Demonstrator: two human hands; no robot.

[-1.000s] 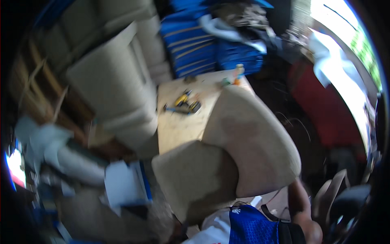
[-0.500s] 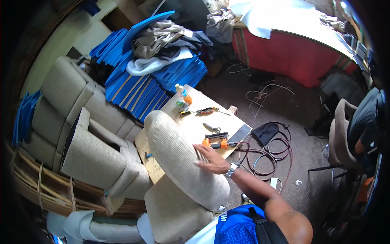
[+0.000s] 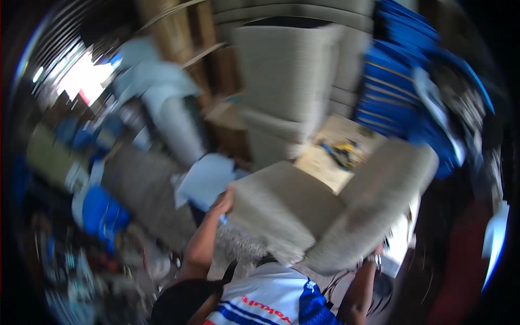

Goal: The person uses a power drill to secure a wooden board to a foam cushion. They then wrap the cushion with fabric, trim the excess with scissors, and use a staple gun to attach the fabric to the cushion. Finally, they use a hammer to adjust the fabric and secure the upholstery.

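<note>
Left hand [image 3: 223, 203]: grasps the outer left edge of the beige upholstered piece [image 3: 287, 197], fingers against its rim. Right hand [image 3: 378, 249]: sits at the lower right side of the same piece, close under its thick rounded panel and partly hidden by it; how tightly it closes there, one cannot tell. A metallic wristband [image 3: 377, 261] circles the right wrist. The upholstered piece itself: two joined parts, a flatter panel to the left and the thick rounded panel [image 3: 382, 200] to the right, held in front of the wearer's torso and overlapping the near part of the table in view. Below the piece: a white and blue jersey [image 3: 260, 290] with red lettering. Directly beyond the piece: a pale wooden tabletop [image 3: 320, 132], bearing a yellow and black tool [image 3: 346, 147] and a blue item just beside it, both blurred. Farther beyond the piece: a tall beige sofa section [image 3: 281, 70]. Beyond the piece to the right: a stack of blue sheets [image 3: 387, 89]. Left of the piece, near the left hand: a pale blue sheet [image 3: 208, 176]; farther off beyond it, a pale roll [image 3: 176, 122] and a wooden frame [image 3: 208, 32]. Well to the right of the piece: a red surface [image 3: 460, 265], blurred.
</note>
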